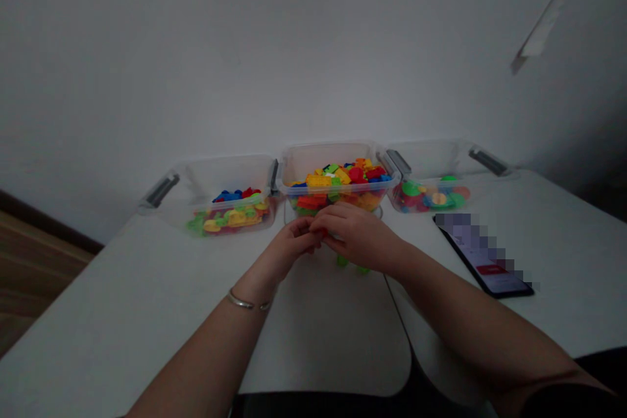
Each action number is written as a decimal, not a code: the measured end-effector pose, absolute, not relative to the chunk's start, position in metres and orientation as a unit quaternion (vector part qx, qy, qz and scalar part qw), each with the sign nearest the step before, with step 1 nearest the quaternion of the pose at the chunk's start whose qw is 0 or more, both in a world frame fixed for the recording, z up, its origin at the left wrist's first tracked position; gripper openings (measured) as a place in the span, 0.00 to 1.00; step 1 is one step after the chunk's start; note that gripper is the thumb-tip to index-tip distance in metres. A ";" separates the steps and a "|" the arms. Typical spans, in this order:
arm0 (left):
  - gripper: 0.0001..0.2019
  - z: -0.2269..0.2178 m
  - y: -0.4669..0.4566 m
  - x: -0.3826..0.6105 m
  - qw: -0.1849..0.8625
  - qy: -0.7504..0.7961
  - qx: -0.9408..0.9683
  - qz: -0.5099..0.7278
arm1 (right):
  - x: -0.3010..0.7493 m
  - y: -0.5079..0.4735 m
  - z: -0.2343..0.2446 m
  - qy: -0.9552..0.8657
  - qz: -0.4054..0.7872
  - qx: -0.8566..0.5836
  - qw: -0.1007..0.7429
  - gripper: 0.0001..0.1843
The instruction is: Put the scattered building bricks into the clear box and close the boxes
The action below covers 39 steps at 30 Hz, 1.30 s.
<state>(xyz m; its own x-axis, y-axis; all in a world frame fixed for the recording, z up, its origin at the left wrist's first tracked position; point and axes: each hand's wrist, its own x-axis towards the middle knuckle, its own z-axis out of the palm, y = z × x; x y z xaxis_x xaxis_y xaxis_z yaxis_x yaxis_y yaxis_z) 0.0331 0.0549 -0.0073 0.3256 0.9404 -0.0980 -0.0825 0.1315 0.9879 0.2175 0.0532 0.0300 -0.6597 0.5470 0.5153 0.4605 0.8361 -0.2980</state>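
Note:
My left hand [292,243], with a silver bangle on its wrist, meets my right hand [351,230] above the table, just in front of the middle bin. Both hands are closed, fingertips together around a small red plastic piece [324,232]. Only a sliver of it shows; my fingers hide the rest and its exact shape. Beneath my right hand, a green piece [341,261] and another green piece [363,270] show on the table, partly covered by the hand.
Along the wall stand three clear bins: the middle bin [337,188] heaped with coloured building bricks, the left bin [228,206] with mixed pieces, the right bin [431,183] with round ones. A phone [482,255] lies at right on the white table [323,333].

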 end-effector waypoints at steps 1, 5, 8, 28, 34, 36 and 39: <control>0.19 -0.008 0.055 0.033 0.630 0.410 0.518 0.408 | 0.217 0.053 0.030 -0.910 0.070 -0.272 0.305 0.08; 0.20 -0.008 0.055 0.033 0.638 0.400 0.518 0.405 | 0.217 0.053 0.032 -0.910 0.058 -0.265 0.314 0.09; 0.21 -0.008 0.056 0.030 0.645 0.402 0.511 0.401 | 0.223 0.053 0.040 -0.889 0.026 -0.295 0.349 0.09; 0.18 -0.016 0.056 0.021 0.630 0.426 0.537 0.366 | 0.270 0.095 0.044 -0.729 -0.044 -0.489 0.477 0.06; 0.19 -0.016 0.055 0.022 0.634 0.420 0.538 0.363 | 0.264 0.090 0.047 -0.771 -0.060 -0.512 0.375 0.13; 0.19 -0.016 0.056 0.022 0.634 0.421 0.536 0.364 | 0.263 0.087 0.048 -0.777 -0.062 -0.506 0.370 0.13; 0.18 -0.015 0.055 0.022 0.632 0.425 0.534 0.367 | 0.262 0.083 0.050 -0.773 -0.073 -0.493 0.393 0.10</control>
<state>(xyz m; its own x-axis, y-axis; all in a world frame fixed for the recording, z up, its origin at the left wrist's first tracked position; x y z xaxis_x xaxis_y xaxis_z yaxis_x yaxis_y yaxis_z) 0.0217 0.0552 -0.0150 0.3696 0.9178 -0.1449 -0.0102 0.1599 0.9871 0.2621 0.0833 0.0503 -0.2062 0.7051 0.6785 0.8190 0.5038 -0.2746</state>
